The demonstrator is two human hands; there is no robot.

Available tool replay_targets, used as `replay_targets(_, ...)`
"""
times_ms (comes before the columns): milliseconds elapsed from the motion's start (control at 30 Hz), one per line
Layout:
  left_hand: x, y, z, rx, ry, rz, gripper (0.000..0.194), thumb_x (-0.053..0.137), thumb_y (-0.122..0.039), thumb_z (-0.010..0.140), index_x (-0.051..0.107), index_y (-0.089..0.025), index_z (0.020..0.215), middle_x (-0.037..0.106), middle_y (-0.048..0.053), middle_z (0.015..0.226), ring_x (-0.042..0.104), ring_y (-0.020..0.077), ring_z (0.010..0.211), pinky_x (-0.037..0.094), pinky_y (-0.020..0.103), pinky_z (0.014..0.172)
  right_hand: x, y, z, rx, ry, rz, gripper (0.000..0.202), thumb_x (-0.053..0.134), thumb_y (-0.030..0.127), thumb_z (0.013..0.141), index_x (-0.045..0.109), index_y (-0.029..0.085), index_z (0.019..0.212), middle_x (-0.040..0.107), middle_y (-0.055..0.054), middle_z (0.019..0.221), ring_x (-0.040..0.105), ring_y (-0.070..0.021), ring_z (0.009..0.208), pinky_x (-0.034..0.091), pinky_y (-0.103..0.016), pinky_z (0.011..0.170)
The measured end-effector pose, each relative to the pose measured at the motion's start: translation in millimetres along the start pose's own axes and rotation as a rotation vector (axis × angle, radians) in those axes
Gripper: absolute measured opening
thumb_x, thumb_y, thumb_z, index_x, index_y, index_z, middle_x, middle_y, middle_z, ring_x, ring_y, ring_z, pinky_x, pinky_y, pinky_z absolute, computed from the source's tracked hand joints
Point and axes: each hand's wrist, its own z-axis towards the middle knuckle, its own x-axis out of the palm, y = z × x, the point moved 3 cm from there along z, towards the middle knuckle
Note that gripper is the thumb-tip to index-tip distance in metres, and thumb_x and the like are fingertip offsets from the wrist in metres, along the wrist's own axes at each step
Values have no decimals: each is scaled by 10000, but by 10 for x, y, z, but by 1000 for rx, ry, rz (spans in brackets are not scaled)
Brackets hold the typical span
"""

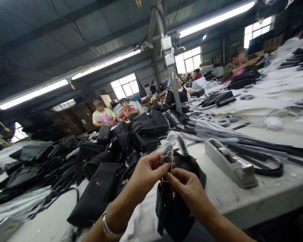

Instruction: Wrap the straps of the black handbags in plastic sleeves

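A black bag (176, 208) hangs upright in front of me at the table's edge, its handle (168, 148) wrapped in clear plastic. My left hand (150, 171) pinches the lower end of the wrapped handle, fingers closed. Just right of it, my right hand (185, 185) is closed at the gold buckle (164, 179) where the handle meets the bag. The fingertips of both hands nearly touch. Fingers partly cover the buckle and strap end.
A grey tape dispenser (229, 163) stands on the white table (275, 198) at right, beside plastic-wrapped straps (214, 132). Black bags (98, 191) are piled at left. Across the tables sit people, one in a pink apron (105, 118). A metal post (175, 89) rises behind.
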Motion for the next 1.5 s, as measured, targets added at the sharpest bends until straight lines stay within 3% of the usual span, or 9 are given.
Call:
replay_targets(267, 0, 32, -21, 4, -1, -55, 327, 753, -259, 831, 719, -147, 1136, 757, 96, 1032, 702, 231, 977, 520, 314, 908, -16, -15, -10, -77, 27, -39, 337, 702, 518, 864, 739, 188, 915, 722, -46, 896, 645, -219, 864, 488, -283, 774)
replay_targets(467, -9, -34, -52, -13, 91, -77, 348, 714, -338, 872, 712, -148, 1164, 742, 100, 1061, 681, 236, 990, 504, 311, 896, -37, 19, -63, -94, -4, -188, 367, 644, 530, 898, 735, 174, 891, 688, -31, 805, 598, -196, 747, 448, -262, 637)
replay_targets(600, 15, 15, -57, 2, -19, 12, 341, 577, -403, 958, 761, -126, 1032, 750, 87, 941, 671, 216, 884, 493, 296, 813, -54, -13, -52, -57, -42, -208, 398, 647, 547, 890, 715, 160, 832, 665, -25, 754, 567, -173, 680, 407, -253, 574)
replay_targets(733, 44, 104, -78, 45, -83, 131, 269, 600, -348, 948, 775, -152, 1007, 751, 49, 908, 654, 202, 877, 482, 276, 806, -68, -20, -22, -60, -62, -193, 391, 644, 535, 898, 712, 160, 807, 654, -19, 718, 585, -173, 674, 421, -247, 567)
replay_targets(933, -51, 122, -154, 79, -169, 119, 278, 612, -359, 944, 753, -180, 1105, 761, 38, 982, 670, 214, 921, 494, 282, 845, -71, -62, -81, -108, 85, -336, 262, 686, 359, 899, 745, 227, 1118, 742, -54, 1057, 677, -253, 970, 515, -333, 866)
replay_targets(1133, -12, 386, -341, 107, -233, 198, 283, 614, -375, 941, 768, -186, 1084, 762, 56, 1033, 673, 233, 966, 496, 295, 872, -170, -120, -139, -49, -2, -388, 243, 662, 381, 907, 781, 233, 1058, 773, -41, 987, 713, -249, 912, 541, -300, 787)
replay_targets(1233, -42, 493, -336, 53, -241, 81, 368, 617, -448, 930, 739, -180, 1151, 753, 84, 1073, 675, 246, 996, 499, 324, 906, -162, -100, -138, -36, -11, -409, 239, 679, 395, 896, 784, 240, 1043, 776, -30, 982, 718, -233, 902, 544, -278, 784)
replay_targets(1367, -78, 367, -152, -23, -156, -173, 597, 460, -601, 962, 592, -169, 1352, 728, 126, 1128, 688, 243, 1000, 502, 382, 942, -116, -92, -134, -47, -6, -440, 213, 694, 413, 886, 792, 243, 968, 779, -15, 923, 720, -213, 840, 543, -255, 733)
replay_targets(1500, 17, 156, -14, 7, -82, -42, 425, 620, -501, 912, 747, -118, 1046, 758, 112, 954, 709, 235, 886, 529, 303, 794, -110, -104, -138, -73, -7, -436, 223, 688, 416, 891, 790, 232, 964, 777, -16, 901, 717, -209, 819, 530, -244, 689)
